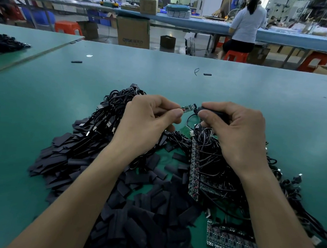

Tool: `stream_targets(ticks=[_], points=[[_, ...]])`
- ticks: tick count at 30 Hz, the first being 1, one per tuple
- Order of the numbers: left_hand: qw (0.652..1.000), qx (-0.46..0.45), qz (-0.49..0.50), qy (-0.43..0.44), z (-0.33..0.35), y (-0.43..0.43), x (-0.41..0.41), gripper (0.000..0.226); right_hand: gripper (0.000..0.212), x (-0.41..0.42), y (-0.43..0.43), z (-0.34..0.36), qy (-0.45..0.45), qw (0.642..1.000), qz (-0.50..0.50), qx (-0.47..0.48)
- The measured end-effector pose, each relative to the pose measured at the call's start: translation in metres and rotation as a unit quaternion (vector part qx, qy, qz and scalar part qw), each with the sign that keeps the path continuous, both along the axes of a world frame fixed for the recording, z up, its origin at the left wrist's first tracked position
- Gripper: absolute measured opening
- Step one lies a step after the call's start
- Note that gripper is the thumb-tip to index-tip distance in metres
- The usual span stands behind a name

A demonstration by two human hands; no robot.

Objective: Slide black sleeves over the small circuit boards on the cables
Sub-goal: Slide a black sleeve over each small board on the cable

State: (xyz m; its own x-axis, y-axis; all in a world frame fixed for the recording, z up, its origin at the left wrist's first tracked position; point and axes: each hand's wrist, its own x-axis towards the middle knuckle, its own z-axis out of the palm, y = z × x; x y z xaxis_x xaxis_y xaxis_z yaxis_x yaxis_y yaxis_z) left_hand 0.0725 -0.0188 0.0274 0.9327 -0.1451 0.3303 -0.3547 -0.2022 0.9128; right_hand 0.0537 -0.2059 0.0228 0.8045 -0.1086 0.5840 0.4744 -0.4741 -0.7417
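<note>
matte black sleeves point(141, 213) piled on a smooth green table mat point(255, 94), glossy black cables point(106, 113) with shiny metal plugs, cardboard box point(133, 32) upper middle, stools point(69, 27) probably plastic

Fingers point(216, 106) of the right hand point(234, 133) are hiding most of the black sleeve point(221, 113). At 6 o'clock the picture edge is cutting off the sleeve pile point(144, 217), at 5 o'clock the board panel point(226, 241).
</note>
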Motion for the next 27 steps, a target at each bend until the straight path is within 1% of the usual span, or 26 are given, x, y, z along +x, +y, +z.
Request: stream_targets(ticks=[6, 12, 17, 22, 27], points=[[0.999, -0.019, -0.023, 0.016, 0.0009, -0.0021, -0.0016, 0.002, 0.015, -0.0012, 0.0015, 0.0002, -0.018, 1.0, -0.007, 0.008], [0.999, -0.023, -0.028, 0.017, -0.0002, -0.0018, -0.0013, 0.001, 0.023, -0.0015, 0.0007, 0.0018, 0.0, 1.0, 0.018, 0.023], [1.0, -0.006, -0.006, 0.012, -0.0046, -0.0024, 0.0017, 0.007, 0.029, -0.0011, -0.0015, 0.002, 0.025, 0.999, 0.009, -0.02], [1.0, 0.012, 0.014, 0.0, -0.0065, -0.0035, 0.002, 0.007, 0.025, 0.0001, -0.002, -0.0001, 0.026, 1.0, 0.014, -0.003], [0.999, 0.011, 0.031, -0.005, -0.0039, -0.003, 0.0012, 0.004, 0.021, 0.001, -0.0025, -0.0001, 0.019, 1.0, -0.006, 0.012]])
